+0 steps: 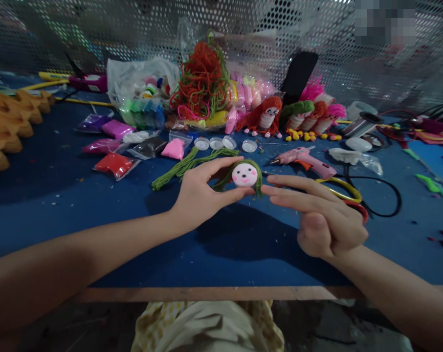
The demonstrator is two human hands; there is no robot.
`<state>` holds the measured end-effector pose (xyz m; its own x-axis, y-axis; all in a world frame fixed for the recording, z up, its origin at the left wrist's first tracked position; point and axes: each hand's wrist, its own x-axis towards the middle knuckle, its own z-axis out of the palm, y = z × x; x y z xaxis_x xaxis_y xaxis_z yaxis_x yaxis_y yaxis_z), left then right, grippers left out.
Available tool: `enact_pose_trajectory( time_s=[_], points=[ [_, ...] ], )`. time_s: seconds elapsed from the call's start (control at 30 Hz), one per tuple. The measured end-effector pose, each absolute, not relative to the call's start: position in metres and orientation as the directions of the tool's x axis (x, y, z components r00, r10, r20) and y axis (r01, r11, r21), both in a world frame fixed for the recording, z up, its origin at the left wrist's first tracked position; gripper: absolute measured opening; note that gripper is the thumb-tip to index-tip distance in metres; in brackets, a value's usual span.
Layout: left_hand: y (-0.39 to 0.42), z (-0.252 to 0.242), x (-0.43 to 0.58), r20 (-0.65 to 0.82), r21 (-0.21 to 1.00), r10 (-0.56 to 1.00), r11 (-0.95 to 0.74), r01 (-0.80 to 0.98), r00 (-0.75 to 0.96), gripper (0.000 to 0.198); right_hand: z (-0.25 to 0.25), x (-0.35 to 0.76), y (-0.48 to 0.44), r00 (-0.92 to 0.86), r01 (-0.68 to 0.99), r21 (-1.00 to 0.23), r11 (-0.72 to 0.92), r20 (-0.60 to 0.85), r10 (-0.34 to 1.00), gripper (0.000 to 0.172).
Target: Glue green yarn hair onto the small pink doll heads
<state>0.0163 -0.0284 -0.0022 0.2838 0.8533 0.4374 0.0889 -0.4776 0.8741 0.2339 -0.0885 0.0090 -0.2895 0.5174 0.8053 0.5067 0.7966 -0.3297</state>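
My left hand point(203, 190) pinches a small round doll head point(244, 175) between thumb and fingers above the table. Its face is white, with dark eyes, a dark nose, pink cheeks and a pink mouth, and green yarn hair frames it. To its right, my right hand point(326, 215) has two fingers stretched out, their tips close by or touching the yarn; which of these I cannot tell. The thumb of that hand is tucked in. Behind my left hand lie loose green yarn strands point(175, 168). A pink glue gun point(305, 160) rests beyond my right hand.
Yellow- and red-handled scissors point(341, 188) lie partly behind my right hand, near a black cable point(399, 195). Clay packets point(117, 165), clear lids point(216, 143), a yarn heap point(203, 80) and several yarn-haired dolls point(268, 117) line the back. An egg tray point(14, 122) stands left.
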Motion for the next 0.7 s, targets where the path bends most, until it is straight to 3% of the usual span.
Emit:
enact_pose_trajectory(
  time_s=[0.13, 0.7],
  points=[
    [-0.027, -0.005, 0.016, 0.445, 0.875, 0.845, -0.481, 0.059, 0.296, 0.059, 0.001, 0.24, -0.088, -0.242, 0.461, -0.393, 0.796, 0.807, 0.539, 0.036],
    [-0.027, -0.002, 0.016, 0.424, 0.884, 0.848, -0.464, 0.061, 0.318, 0.06, 0.011, 0.23, -0.089, -0.425, 0.353, -0.244, 0.903, 0.818, 0.387, 0.041]
  ],
)
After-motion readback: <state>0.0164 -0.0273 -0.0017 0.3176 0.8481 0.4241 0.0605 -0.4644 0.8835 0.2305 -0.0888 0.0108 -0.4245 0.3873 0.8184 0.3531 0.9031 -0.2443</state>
